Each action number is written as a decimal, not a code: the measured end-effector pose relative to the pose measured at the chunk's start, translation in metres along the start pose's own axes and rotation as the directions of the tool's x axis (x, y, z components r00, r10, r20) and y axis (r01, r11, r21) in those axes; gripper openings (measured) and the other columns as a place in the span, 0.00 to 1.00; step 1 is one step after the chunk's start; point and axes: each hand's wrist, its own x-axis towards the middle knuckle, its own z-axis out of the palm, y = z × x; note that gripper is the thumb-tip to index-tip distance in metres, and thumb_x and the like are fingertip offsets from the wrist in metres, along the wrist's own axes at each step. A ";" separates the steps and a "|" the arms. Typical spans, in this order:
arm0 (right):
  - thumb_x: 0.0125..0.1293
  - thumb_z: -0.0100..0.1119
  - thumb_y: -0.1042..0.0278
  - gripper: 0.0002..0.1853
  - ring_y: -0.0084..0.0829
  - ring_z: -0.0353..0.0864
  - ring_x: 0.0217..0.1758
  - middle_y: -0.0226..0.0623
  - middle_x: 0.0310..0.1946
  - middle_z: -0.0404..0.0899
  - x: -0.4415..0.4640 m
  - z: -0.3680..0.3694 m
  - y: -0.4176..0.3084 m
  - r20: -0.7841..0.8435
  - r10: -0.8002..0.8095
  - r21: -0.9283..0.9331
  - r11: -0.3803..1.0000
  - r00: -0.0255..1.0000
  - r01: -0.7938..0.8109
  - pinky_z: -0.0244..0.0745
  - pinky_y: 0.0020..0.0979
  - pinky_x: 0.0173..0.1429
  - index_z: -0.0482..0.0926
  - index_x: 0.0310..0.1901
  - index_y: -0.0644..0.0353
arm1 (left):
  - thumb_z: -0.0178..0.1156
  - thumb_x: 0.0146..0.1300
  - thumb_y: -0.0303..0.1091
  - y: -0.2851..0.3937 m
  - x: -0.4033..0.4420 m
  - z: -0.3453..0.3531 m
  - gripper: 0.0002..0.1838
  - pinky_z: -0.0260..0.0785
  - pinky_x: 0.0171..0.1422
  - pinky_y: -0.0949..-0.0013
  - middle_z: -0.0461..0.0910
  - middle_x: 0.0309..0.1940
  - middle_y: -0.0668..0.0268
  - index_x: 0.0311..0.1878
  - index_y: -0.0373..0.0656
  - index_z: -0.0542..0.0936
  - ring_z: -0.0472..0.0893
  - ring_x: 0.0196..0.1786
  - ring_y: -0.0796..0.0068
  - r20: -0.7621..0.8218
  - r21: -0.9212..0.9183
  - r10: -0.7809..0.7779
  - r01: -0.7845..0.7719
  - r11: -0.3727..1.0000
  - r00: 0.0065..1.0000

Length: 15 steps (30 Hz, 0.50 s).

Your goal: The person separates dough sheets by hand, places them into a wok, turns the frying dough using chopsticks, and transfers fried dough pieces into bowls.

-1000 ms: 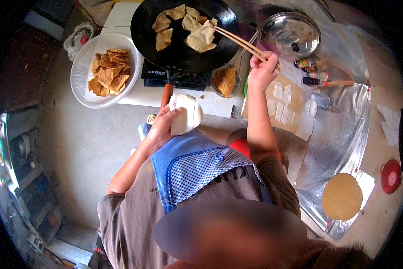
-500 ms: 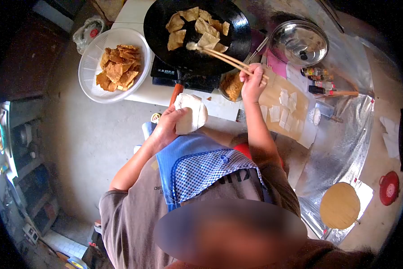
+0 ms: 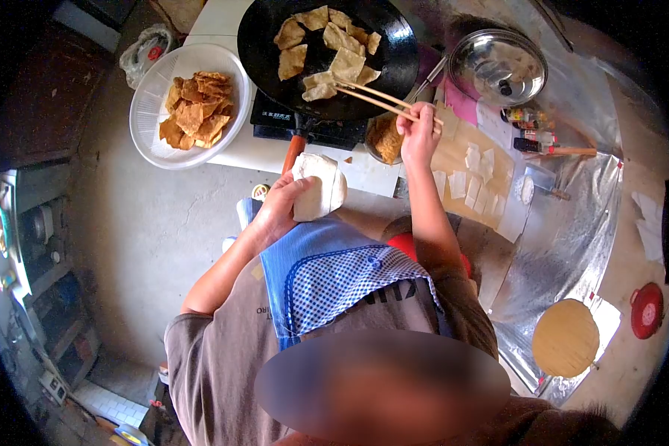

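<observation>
A black wok (image 3: 264, 67) on a cooker holds several pale and browned flat pieces. My right hand (image 3: 420, 132) is closed round wooden chopsticks (image 3: 383, 99), whose tips touch pieces near the wok's front. Below the wok handle (image 3: 294, 152), my left hand (image 3: 281, 204) grips a folded white cloth (image 3: 321, 189), thumb on top. Browned crisp pieces (image 3: 194, 111) are heaped in a white plastic basket (image 3: 145, 130) left of the wok. A small bowl with another browned piece (image 3: 386, 138) stands between the wok and my right hand.
Cut white pieces (image 3: 480, 163) lie on a brown board (image 3: 453, 145) at the right. Beyond it are a steel bowl (image 3: 498, 67) and small bottles (image 3: 528, 119). Foil (image 3: 565, 230) covers the surface further right, with a round wooden board (image 3: 565, 338) and a red lid-like object (image 3: 647, 311).
The view has shifted, moving the scene slightly rightward. In the wok the chopsticks have moved from the right side to the front, and a piece there has been spread out.
</observation>
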 end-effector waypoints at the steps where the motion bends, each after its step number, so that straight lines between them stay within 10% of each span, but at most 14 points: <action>1: 0.73 0.45 0.59 0.13 0.25 0.70 0.21 0.33 0.21 0.68 0.007 0.004 0.002 0.016 0.006 -0.021 1.000 1.000 -0.006 0.62 0.24 0.21 0.69 0.33 0.59 | 0.53 0.64 0.27 -0.001 0.001 -0.001 0.15 0.76 0.54 0.63 0.79 0.46 0.58 0.54 0.38 0.69 0.81 0.47 0.67 -0.001 -0.004 -0.002 0.002 1.000 1.000; 11: 0.71 0.47 0.62 0.14 0.20 0.72 0.17 0.32 0.18 0.72 0.085 0.042 0.015 0.171 0.201 -0.283 0.948 0.965 -0.147 0.62 0.20 0.18 0.73 0.31 0.63 | 0.53 0.64 0.26 -0.004 0.000 -0.005 0.15 0.76 0.53 0.63 0.79 0.46 0.59 0.54 0.39 0.70 0.81 0.46 0.68 -0.002 -0.017 -0.016 0.016 1.000 1.000; 15: 0.71 0.47 0.62 0.14 0.20 0.68 0.14 0.34 0.15 0.73 0.087 0.054 -0.014 0.059 -0.016 -0.185 0.982 0.998 0.027 0.61 0.21 0.17 0.74 0.30 0.62 | 0.54 0.64 0.29 -0.004 0.000 -0.008 0.17 0.76 0.54 0.61 0.78 0.47 0.58 0.56 0.38 0.69 0.81 0.47 0.66 -0.006 -0.004 0.007 -0.007 1.000 1.000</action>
